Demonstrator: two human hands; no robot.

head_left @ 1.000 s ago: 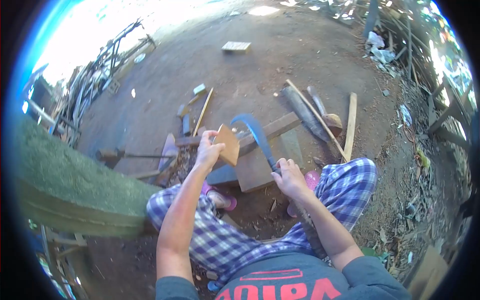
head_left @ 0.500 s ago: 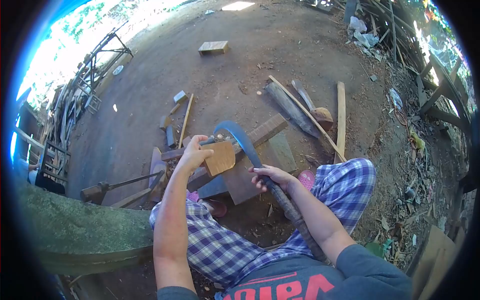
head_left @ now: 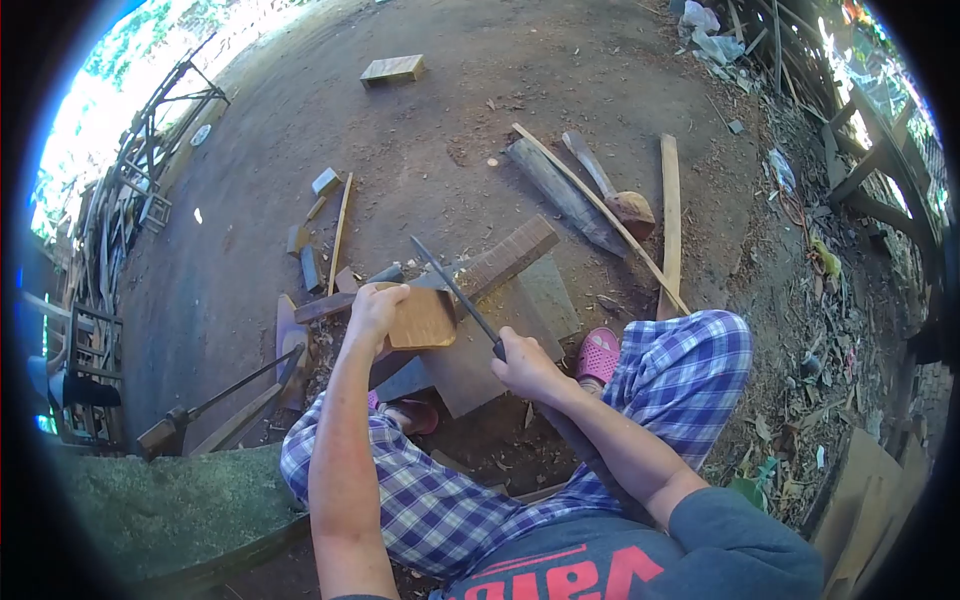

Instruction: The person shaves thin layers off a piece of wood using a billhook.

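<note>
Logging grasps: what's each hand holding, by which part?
Left hand: wooden block, by its left side. Right hand: bladed tool, by its handle, near the blade.

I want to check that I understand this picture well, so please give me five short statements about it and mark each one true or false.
1. The left hand holds a block of wood. True.
2. The right hand is empty. False: the right hand grips a long-handled blade.
3. A pink shoe shows on one of the person's feet. True.
4. The trousers are plain black. False: the trousers are checked in blue-purple and white.
5. The dark shirt has no lettering on it. False: large red letters show on its front.
</note>
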